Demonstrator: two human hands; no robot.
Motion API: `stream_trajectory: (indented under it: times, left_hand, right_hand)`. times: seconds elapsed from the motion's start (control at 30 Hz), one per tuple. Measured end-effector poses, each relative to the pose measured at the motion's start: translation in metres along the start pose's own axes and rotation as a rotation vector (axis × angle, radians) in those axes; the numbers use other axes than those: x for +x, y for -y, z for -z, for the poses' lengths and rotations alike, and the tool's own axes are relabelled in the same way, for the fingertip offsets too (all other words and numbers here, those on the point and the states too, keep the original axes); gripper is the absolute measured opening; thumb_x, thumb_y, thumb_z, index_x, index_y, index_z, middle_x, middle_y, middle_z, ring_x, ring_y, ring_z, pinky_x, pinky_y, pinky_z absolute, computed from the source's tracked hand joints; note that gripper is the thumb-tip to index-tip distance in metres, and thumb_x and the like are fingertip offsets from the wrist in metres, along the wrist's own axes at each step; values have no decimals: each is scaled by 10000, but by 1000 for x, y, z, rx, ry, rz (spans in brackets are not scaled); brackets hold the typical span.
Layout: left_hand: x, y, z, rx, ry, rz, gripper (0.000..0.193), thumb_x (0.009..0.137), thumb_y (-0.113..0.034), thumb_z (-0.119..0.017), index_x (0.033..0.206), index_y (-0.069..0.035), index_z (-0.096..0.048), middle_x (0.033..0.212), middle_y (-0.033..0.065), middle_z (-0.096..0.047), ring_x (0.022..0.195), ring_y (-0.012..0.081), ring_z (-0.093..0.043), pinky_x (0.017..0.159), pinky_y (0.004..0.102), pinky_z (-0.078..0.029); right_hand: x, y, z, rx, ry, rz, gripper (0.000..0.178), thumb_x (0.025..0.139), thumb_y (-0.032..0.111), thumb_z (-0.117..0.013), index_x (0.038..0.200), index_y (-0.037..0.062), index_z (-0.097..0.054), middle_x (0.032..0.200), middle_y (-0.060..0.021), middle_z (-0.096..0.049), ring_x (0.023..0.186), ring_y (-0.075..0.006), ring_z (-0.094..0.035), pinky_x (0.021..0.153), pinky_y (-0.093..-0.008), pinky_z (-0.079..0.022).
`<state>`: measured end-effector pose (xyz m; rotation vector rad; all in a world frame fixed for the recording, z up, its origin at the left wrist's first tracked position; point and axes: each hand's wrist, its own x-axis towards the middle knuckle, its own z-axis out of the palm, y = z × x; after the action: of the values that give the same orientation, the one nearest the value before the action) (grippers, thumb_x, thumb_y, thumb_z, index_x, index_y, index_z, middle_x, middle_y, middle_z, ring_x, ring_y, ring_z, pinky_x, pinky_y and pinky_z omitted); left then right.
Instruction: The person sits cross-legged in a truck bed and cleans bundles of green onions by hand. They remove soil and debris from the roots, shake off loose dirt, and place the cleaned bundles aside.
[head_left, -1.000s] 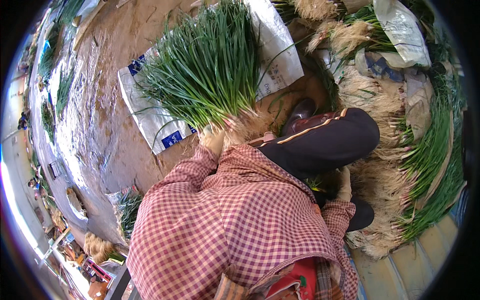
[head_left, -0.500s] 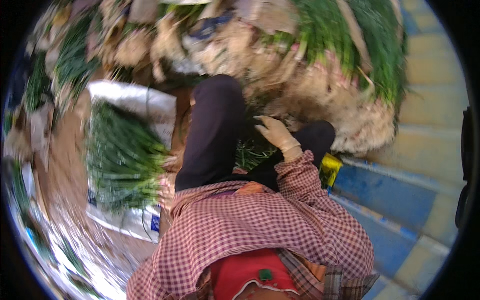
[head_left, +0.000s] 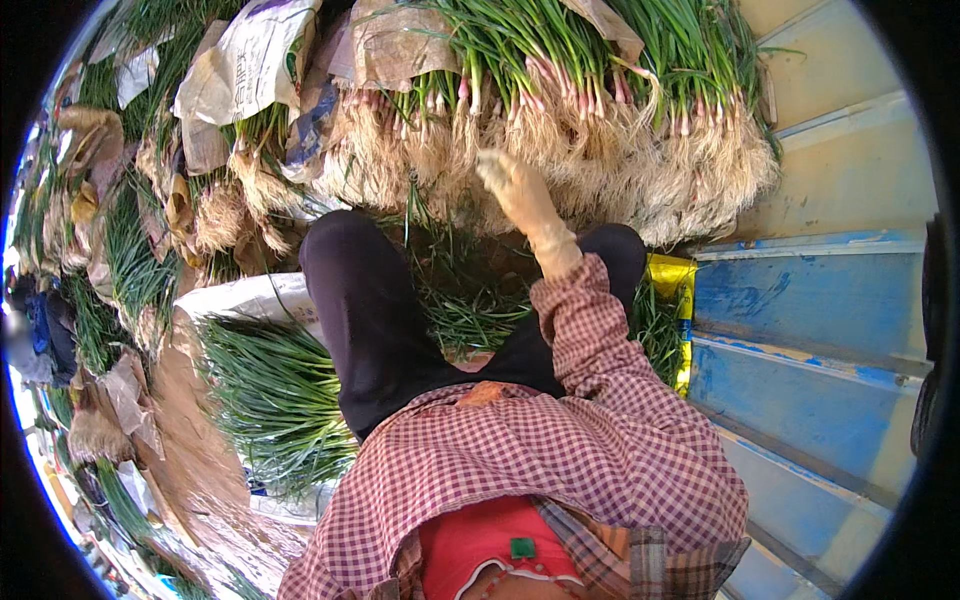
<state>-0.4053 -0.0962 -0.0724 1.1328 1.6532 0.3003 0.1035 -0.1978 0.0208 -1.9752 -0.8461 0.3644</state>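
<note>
My right hand, in a pale work glove, reaches forward over the gap between my knees. Its fingers point at the pale, stringy roots of a long row of spring onions. They look loosely bent and open, with nothing visible in them; contact with the roots cannot be made out. Out of sight is my left hand. Left of my leg lies a big bundle of spring onions, its green leaves spread over a white sack.
Loose green leaves litter the ground between my legs. A yellow packet stands by my right knee, against a blue and cream metal wall. More bundles and a printed white sack fill the far left. Brown sheeting covers the left floor.
My right hand has moved forward and a little left, from between my knees toward the roots. The view has shifted, bringing more of the far left bundles into sight.
</note>
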Motion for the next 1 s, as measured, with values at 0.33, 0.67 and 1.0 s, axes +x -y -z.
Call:
stream_trajectory:
  times: [0.33, 0.67, 1.0]
  left_hand:
    - [-31, -102, 6, -295, -158, -312, 317, 908, -193, -421, 1157, -11, -494, 1097, 123, -548, 976, 190, -532, 816, 300, -424]
    - [-29, -295, -247, -268, 1245, -387, 333, 925, -175, -439, 1192, 24, -429, 1038, 112, -574, 829, 141, -569, 749, 229, -463]
    - [-47, -228, -244, -906, 1611, 577, 302, 935, -357, -388, 1104, -129, -491, 573, -56, -383, 484, 50, -380, 389, 191, -327]
  right_hand:
    - [94, -13, -15, -50, -174, -400, 323, 915, 311, -459, 1062, 35, -543, 693, -21, -568, 502, -86, -493, 418, -264, -415]
    - [-69, 46, -75, 96, -229, 55, 254, 861, 226, -539, 1044, 59, -486, 744, -156, -591, 608, -239, -590, 515, -367, -454]
    - [-41, -68, -39, 517, 19, -296, 298, 884, 214, -526, 1117, 29, -539, 977, -77, -577, 816, -153, -547, 710, -288, -464]
